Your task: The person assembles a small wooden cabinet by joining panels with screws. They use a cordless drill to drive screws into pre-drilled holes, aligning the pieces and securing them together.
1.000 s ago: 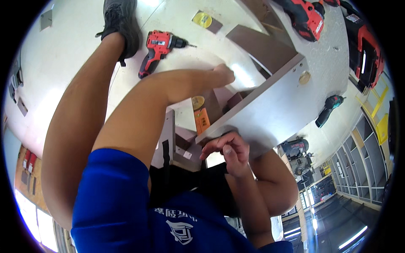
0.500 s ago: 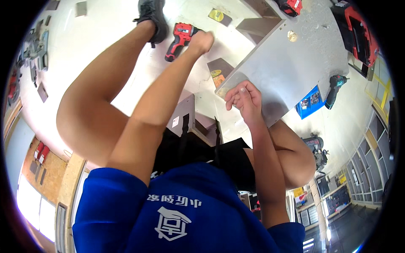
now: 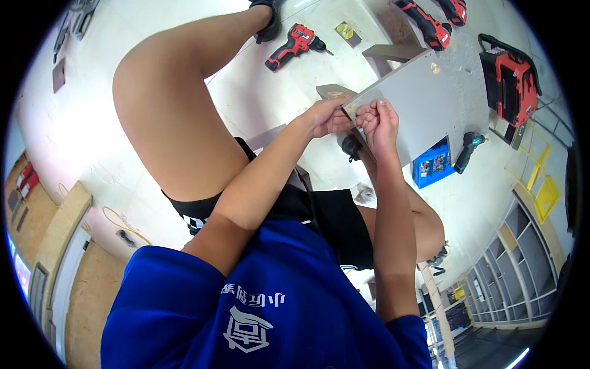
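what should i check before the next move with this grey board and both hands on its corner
1. Left hand on the corner of the grey board: ok, fingers touch its edge.
2. Right hand closed at the same corner: ok; what it pinches, cannot tell.
3. Board steady: cannot tell, its far support is hidden.
4. Red drill within reach: ok, lying on the floor by the foot.
5. Blue box clear of the board: ok, beside its lower edge.
6. Green tool out of the way: ok, lying apart.
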Tool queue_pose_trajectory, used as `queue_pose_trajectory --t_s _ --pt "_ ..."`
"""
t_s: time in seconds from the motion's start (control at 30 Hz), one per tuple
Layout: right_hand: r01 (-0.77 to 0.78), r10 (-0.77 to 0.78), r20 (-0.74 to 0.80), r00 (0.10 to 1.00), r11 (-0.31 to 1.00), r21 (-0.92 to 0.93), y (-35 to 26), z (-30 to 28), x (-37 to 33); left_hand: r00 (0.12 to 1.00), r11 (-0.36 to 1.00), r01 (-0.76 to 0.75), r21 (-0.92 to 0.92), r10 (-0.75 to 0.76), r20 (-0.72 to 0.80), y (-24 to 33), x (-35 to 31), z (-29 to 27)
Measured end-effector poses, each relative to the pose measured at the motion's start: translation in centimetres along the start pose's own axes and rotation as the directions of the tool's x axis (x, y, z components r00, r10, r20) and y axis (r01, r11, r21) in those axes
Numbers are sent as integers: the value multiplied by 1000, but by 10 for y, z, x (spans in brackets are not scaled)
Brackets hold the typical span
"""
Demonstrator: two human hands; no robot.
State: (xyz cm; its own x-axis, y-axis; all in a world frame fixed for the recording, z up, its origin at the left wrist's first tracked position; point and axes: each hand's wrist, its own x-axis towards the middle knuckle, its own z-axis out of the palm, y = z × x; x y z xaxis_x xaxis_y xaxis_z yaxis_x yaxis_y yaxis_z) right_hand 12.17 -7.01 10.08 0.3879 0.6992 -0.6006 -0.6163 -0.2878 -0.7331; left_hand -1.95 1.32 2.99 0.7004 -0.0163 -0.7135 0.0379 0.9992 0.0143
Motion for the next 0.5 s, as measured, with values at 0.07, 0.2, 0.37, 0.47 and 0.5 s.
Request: queue_pose_trajectory --t_s 0.07,0.2,0.37,0.47,0.5 --pt "-2 2 -26 1000 1000 4 0 0 0 1000 999 26 -23 -26 -5 -1 0 2" --pt "-8 7 -42 999 1000 -18 0 0 0 1000 998 -1 -62 3 31 -5 4 -2" --pt "-26 26 -35 999 999 -26 1 -5 3 1000 999 -18 -49 17 -16 -3 -7 7" --pt "-15 15 -29 999 1000 -21 2 -3 4 999 999 -1 -53 -2 -49 0 -9 11" --pt "-16 15 -31 999 1000 -22 1 -2 4 1000 998 -13 -66 11 -21 -1 -6 8"
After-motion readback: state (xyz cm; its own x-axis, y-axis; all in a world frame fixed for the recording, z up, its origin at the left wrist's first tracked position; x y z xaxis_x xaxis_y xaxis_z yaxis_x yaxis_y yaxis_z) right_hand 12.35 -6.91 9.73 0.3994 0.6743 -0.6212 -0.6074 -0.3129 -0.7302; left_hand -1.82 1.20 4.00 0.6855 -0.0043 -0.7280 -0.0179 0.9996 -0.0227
